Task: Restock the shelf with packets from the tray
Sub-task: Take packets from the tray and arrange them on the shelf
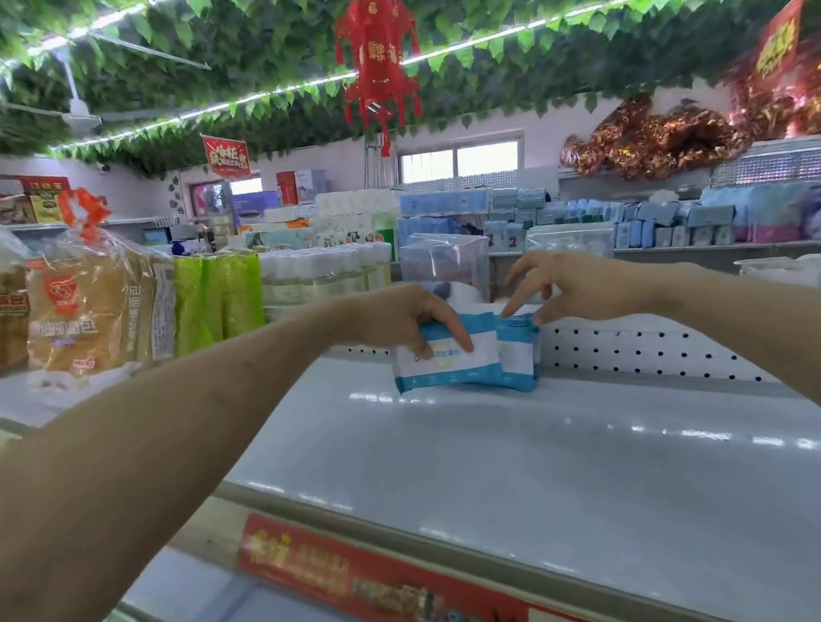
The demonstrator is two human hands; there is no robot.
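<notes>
Gripping one packet (448, 364) upright at the shelf (519, 452) back with the left hand (398, 312), pinching the second packet (519, 360) beside it with the right hand (581, 284). Could flop forward if let go early.

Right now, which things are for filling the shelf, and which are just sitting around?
For the job: left packet in left hand, right packet pinched by right hand, shelf.
Just around: bread bags, green packs, red lantern.
</notes>
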